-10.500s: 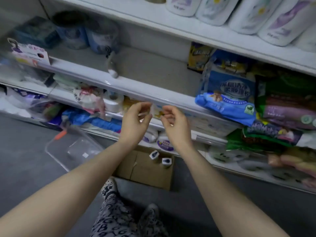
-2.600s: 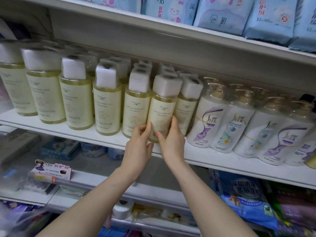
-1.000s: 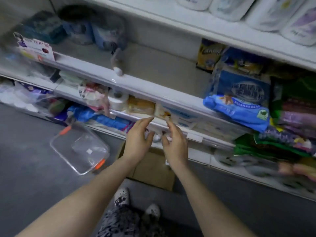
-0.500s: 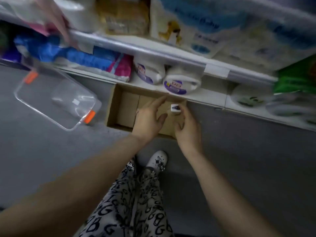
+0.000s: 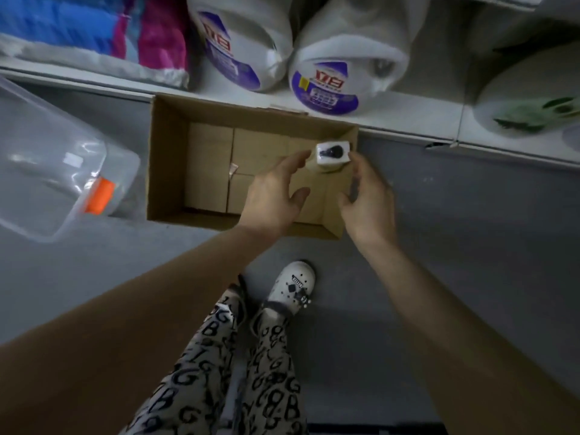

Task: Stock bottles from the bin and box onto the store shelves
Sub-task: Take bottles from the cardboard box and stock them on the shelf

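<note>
Now, hands first, then what lies around them.

Left hand [image 5: 272, 196]: spread open over the box, fingers apart, thumb out to the right; its forefinger tip reaches the left side of the bottle, and whether it presses on it I cannot tell.
Right hand [image 5: 367, 199]: open and curved, palm turned left, fingertips at the right side of the bottle (contact looks likely, no closed grip shows).
Bottle [image 5: 331, 155]: upright between the two hands' fingertips, in the far right corner of the box; seen from above as a white square cap with a dark drop mark, a pale body just below it.
Box [image 5: 169, 158]: brown cardboard, open at the top, under both hands, on the floor and pushed against the shelf base; only this one bottle shows inside, the bottom flaps bare.
Bin [image 5: 47, 171]: clear plastic with an orange clip, well left of the left hand, tilted on the floor, its corner beside the box.
Shelf [image 5: 392, 120]: white bottom shelf, just beyond the hands.
Jugs [image 5: 332, 67]: two white ones with purple labels on the shelf, straight beyond the bottle.
Packs [image 5: 94, 29]: blue and pink, beyond and left of the left hand.
Shoe [image 5: 290, 285]: white, below the hands, with patterned trousers nearer the camera.
</note>
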